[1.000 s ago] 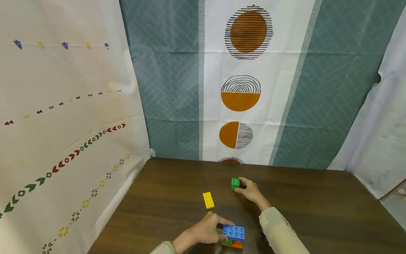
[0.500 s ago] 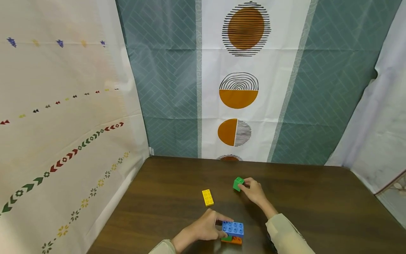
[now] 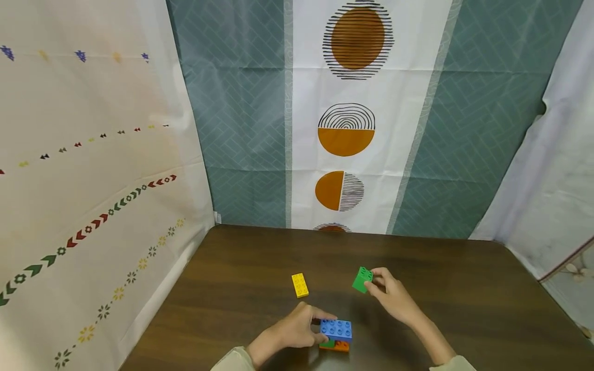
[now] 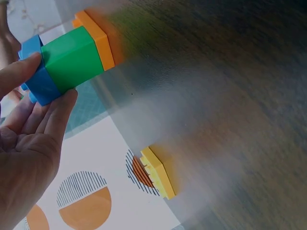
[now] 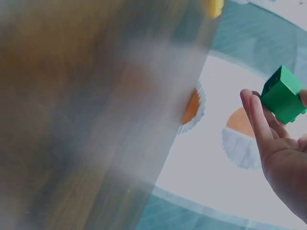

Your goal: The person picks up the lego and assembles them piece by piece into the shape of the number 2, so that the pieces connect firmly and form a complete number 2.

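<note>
At the lower centre of the head view, the left hand (image 3: 299, 328) pinched a stack of glossy plastic bricks by its top piece, a flat blue rectangular brick (image 3: 336, 329) with round studs. The left wrist view showed a smooth green block (image 4: 74, 58) beneath it and a thin orange plate (image 4: 98, 40) at the base. Right of centre, the right hand (image 3: 398, 304) gripped a loose, boxy green studded brick (image 3: 362, 280) between thumb and fingers, tilted and clear of the tabletop (image 3: 250, 263). A thin yellow rectangular brick (image 3: 300, 285) lay studs up near the lower middle, on dark, faintly glossy wood grain. Creased teal-and-white fabric (image 3: 241, 123) printed with striped circles filled the upper centre.
</note>
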A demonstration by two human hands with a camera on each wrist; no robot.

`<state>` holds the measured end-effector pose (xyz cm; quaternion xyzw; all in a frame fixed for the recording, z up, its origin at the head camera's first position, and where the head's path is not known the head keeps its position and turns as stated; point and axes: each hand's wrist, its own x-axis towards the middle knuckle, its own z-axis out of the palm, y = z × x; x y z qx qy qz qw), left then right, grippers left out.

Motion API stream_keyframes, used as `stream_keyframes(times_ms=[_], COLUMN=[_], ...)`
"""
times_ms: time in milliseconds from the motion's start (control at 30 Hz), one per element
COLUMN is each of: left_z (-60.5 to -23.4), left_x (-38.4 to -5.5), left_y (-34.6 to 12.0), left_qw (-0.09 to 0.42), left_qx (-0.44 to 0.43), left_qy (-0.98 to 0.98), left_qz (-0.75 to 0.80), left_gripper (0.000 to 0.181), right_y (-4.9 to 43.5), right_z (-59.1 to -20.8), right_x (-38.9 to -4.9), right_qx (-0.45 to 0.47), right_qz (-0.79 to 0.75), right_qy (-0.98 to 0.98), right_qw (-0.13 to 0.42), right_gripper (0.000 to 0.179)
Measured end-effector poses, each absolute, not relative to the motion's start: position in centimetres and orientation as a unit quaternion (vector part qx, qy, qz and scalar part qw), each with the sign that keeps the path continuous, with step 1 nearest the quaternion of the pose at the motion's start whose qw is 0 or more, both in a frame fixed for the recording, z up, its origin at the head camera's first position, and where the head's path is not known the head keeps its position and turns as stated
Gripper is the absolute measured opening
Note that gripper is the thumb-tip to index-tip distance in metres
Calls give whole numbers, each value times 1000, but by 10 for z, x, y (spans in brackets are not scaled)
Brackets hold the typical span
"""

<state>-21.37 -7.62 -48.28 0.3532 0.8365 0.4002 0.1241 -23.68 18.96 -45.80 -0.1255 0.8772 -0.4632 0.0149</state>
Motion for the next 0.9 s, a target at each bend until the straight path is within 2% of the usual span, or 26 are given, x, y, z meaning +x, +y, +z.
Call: stream_keyframes(times_ms=[267,467,633,900], left_z=[-480,-483,-485,-485], left_x=[-215,-215,-214,-213], left_y=[-78,-77,-77,-77], left_qw=[119,114,113,117], left_qx=[357,368,366,363], left_qy=[840,831,833,829], left_qz=[392,400,399,408], left_gripper=[39,39,39,40], right_y=[183,179,175,169], right_z=[-456,-465,-470,-477], right_x=[-200,-186,-180,-173], right_qx=[-247,-290,-313,-322], right_qz=[-487,-501,-506,-479], right_qy=[835,813,801,817], right_qw=[62,70,62,8], right_gripper=[35,29,27,27])
